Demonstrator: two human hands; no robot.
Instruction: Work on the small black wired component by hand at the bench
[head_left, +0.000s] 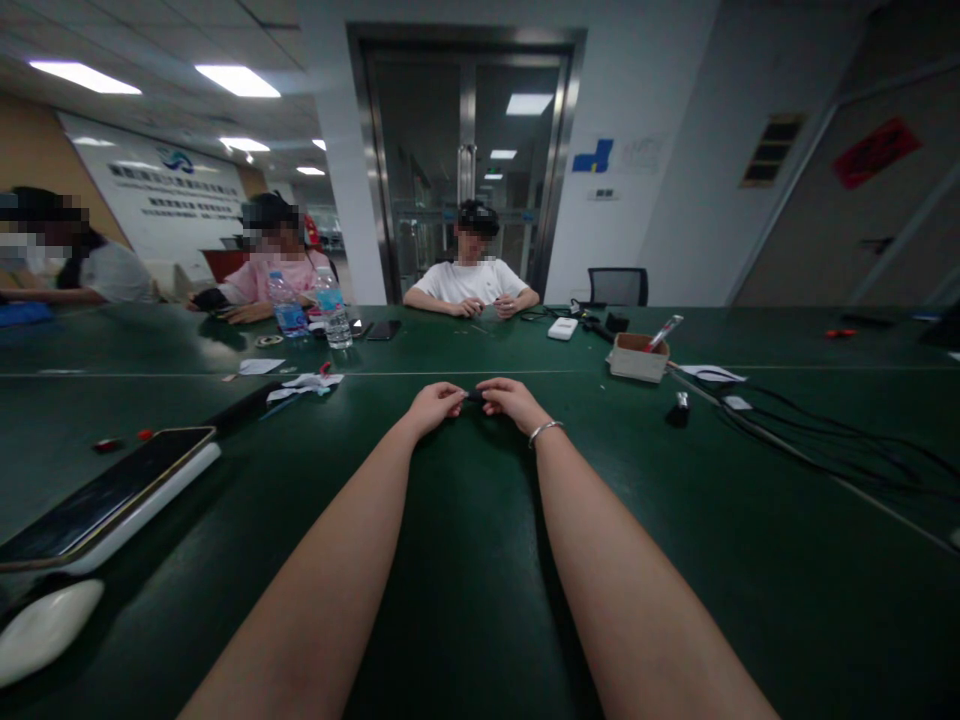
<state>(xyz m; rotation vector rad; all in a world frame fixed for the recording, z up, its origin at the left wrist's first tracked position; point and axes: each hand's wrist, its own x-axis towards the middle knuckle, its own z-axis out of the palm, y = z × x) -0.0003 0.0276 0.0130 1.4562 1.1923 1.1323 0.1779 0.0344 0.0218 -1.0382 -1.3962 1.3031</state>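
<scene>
Both my hands are close together over the green table (pixel 480 540), in the middle of the view. My left hand (pixel 437 407) pinches the left end of a small dark object (pixel 474 396). The fingers of my right hand (pixel 513 402) are closed on its right end. What exactly the object is, I cannot make out, as my fingertips cover much of it. A silver bracelet (pixel 545 431) circles my right wrist.
At left lie a phone (pixel 112 490) on a white block, a white mouse-like object (pixel 49 630) and paper scraps (pixel 304 384). Bottles (pixel 334 310) stand beyond. At right are a small box (pixel 639 358), a black item (pixel 679 410) and cables (pixel 817 430). Three people sit across.
</scene>
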